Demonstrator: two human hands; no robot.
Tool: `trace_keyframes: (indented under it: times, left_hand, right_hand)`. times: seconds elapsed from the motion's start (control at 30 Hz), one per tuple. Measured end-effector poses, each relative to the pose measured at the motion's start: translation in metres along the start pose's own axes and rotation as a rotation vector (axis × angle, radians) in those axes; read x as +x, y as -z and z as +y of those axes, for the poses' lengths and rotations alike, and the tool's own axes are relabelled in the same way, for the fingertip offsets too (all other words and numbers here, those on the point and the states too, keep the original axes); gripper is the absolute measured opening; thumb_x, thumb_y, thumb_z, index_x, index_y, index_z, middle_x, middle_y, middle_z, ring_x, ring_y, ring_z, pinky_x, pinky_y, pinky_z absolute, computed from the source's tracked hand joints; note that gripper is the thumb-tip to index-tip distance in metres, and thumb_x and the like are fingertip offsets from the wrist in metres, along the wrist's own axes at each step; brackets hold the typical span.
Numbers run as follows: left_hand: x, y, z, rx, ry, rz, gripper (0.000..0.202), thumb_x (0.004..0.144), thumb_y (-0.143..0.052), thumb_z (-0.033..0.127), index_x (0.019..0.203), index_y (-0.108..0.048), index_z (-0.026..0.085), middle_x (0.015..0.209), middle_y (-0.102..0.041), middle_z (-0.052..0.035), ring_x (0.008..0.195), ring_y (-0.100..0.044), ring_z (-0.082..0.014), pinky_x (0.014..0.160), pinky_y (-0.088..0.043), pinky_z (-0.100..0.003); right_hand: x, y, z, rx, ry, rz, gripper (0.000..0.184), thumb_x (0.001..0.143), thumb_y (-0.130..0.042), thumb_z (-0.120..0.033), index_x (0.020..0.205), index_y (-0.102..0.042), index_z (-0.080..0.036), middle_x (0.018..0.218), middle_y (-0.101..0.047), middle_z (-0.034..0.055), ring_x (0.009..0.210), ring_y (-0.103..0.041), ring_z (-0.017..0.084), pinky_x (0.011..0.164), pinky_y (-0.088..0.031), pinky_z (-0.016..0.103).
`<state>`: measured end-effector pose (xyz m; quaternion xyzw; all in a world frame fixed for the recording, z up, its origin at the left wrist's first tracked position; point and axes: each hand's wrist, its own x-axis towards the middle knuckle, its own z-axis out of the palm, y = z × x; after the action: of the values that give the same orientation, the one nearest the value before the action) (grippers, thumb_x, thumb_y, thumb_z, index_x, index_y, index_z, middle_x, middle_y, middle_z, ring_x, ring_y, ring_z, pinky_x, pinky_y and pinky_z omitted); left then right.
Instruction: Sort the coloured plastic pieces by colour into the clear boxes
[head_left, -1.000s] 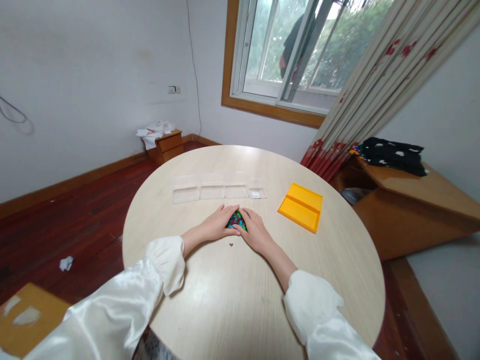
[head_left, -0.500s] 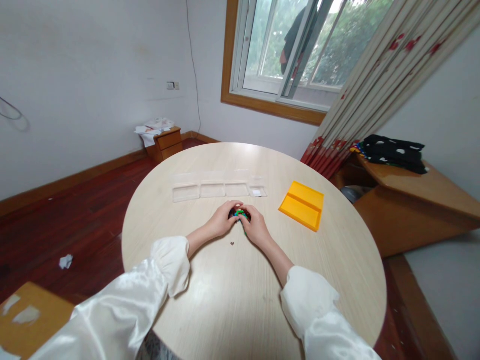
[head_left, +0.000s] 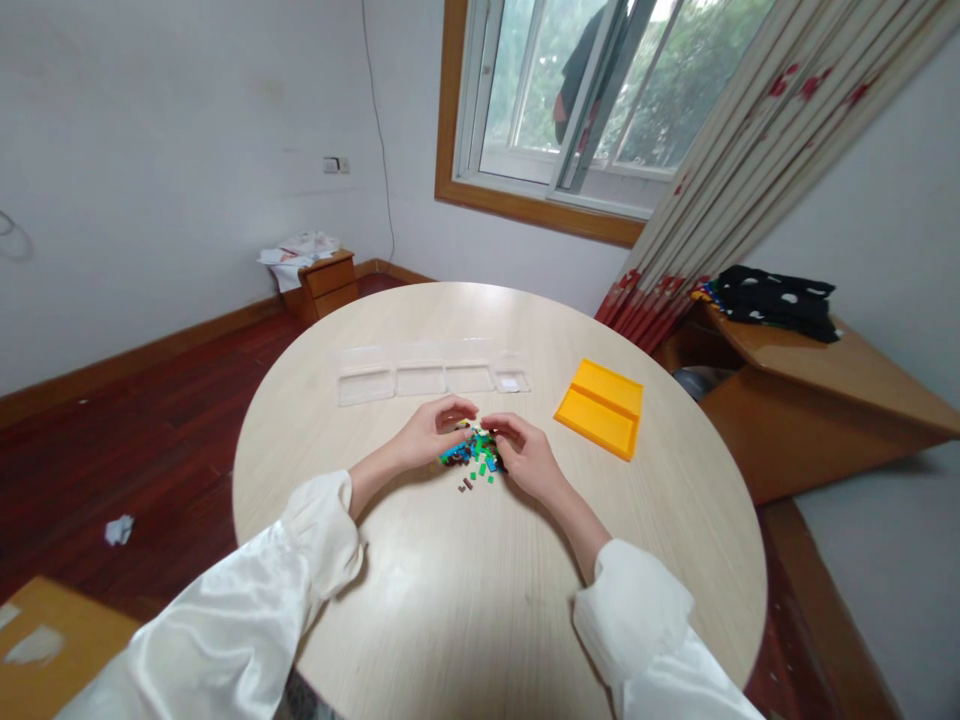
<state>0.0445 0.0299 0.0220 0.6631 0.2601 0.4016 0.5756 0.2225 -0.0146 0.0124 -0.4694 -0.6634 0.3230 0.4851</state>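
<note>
A small heap of tiny coloured pieces (head_left: 474,453), green, blue and dark, lies on the round pale wooden table (head_left: 465,600). My left hand (head_left: 431,432) and my right hand (head_left: 527,455) sit on either side of the heap, fingers curled inward over it and nearly meeting above it. Both hands are cupped on the pieces, and some pieces lie loose at their near edge, with a few strays (head_left: 466,485) toward me. White satin sleeves cover both forearms.
A row of clear plastic trays (head_left: 420,378) lies just beyond the hands. An open yellow box (head_left: 600,408) sits to the right of them. Past the table are a window, a curtain, a low wooden cabinet (head_left: 326,282) and a wooden bench with dark cloth (head_left: 772,300).
My hands went from lying flat around the heap to cupping it, then lifted slightly and came toward me. Pieces now spread out loose beneath them. The view shifted a little.
</note>
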Motion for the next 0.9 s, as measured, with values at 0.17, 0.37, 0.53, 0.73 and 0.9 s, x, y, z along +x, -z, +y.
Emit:
trace_keyframes:
  times: [0.17, 0.37, 0.53, 0.73, 0.9]
  left_hand:
    - [-0.003, 0.015, 0.015, 0.11, 0.02, -0.069, 0.025, 0.073, -0.066, 0.025, 0.094, -0.059, 0.012, 0.094, -0.061, -0.008, 0.088, -0.058, -0.0155, 0.086, -0.045, -0.034]
    - [-0.009, 0.041, 0.029, 0.575, 0.039, -0.16, 0.044, 0.07, -0.068, 0.029, 0.112, -0.058, 0.017, 0.099, -0.06, -0.0078, 0.074, -0.052, -0.0131, 0.07, -0.045, -0.029]
    - [-0.016, 0.059, 0.021, 0.789, 0.083, -0.316, 0.091, 0.054, -0.079, 0.042, 0.132, -0.041, 0.018, 0.112, -0.056, -0.0102, 0.094, -0.055, -0.0213, 0.081, -0.044, -0.031]
    - [-0.014, 0.039, 0.017, 0.981, 0.094, -0.403, 0.051, 0.061, -0.075, 0.036, 0.105, -0.057, 0.017, 0.093, -0.057, -0.0054, 0.085, -0.054, -0.0206, 0.074, -0.042, -0.028]
    - [-0.011, 0.019, 0.02, 1.009, 0.097, -0.338, 0.027, 0.074, -0.064, 0.031, 0.097, -0.06, 0.017, 0.086, -0.057, -0.0048, 0.075, -0.054, -0.0182, 0.066, -0.041, -0.027]
  right_hand:
    - [-0.008, 0.01, -0.006, -0.125, 0.015, -0.063, 0.027, 0.079, -0.043, -0.013, 0.098, -0.062, -0.018, 0.097, -0.067, 0.0053, 0.091, -0.063, 0.015, 0.084, -0.05, 0.032]
    - [-0.019, 0.03, -0.02, -0.421, 0.0, -0.168, 0.033, 0.081, -0.055, -0.02, 0.113, -0.059, -0.02, 0.101, -0.064, 0.0073, 0.089, -0.061, 0.017, 0.083, -0.049, 0.035]
    - [-0.025, 0.039, -0.017, -0.606, -0.117, -0.275, 0.078, 0.066, -0.076, -0.034, 0.135, -0.041, -0.024, 0.116, -0.056, 0.0111, 0.109, -0.054, 0.026, 0.092, -0.043, 0.042]
    - [-0.022, 0.024, -0.02, -0.623, -0.109, -0.301, 0.057, 0.074, -0.07, -0.026, 0.127, -0.049, -0.022, 0.103, -0.056, 0.0073, 0.095, -0.058, 0.021, 0.085, -0.046, 0.034]
    - [-0.018, 0.01, -0.023, -0.63, -0.136, -0.294, 0.042, 0.078, -0.066, -0.021, 0.118, -0.054, -0.018, 0.097, -0.054, 0.0057, 0.089, -0.058, 0.018, 0.081, -0.046, 0.031]
